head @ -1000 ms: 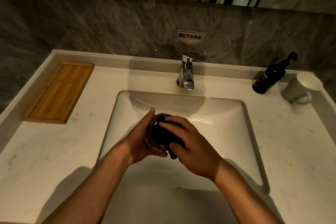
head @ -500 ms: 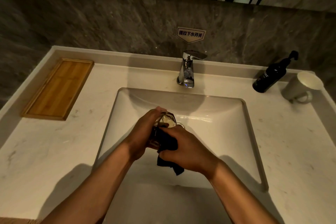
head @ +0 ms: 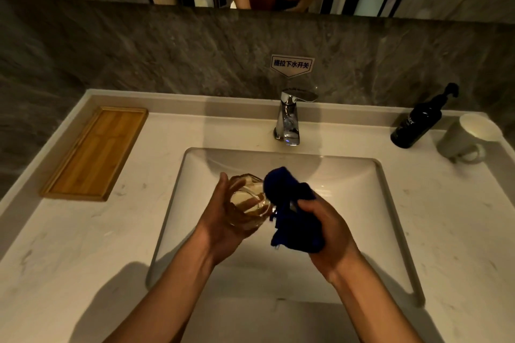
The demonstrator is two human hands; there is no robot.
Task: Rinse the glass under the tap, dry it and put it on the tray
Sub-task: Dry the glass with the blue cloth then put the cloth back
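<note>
Over the white sink basin (head: 359, 192), my left hand (head: 220, 220) grips a clear faceted glass (head: 249, 200), tilted with its mouth facing up and to the right. My right hand (head: 330, 234) is closed around a dark blue cloth (head: 289, 203); the cloth's upper end touches the glass rim from the right. A wooden tray (head: 94, 153) lies flat on the counter at the left, with nothing on it. The chrome tap (head: 288, 117) stands behind the basin, and no water runs from it.
A black pump bottle (head: 418, 122) and a white mug (head: 468, 136) stand at the counter's back right. A grey stone wall with a small sign (head: 292, 64) rises behind the tap, and a mirror sits above it. The white marble counter (head: 83, 231) surrounds the basin.
The cloth was pushed inside the glass with my right hand over it; now it is pulled out to the right and the glass mouth is uncovered. Both hands have drawn slightly apart.
</note>
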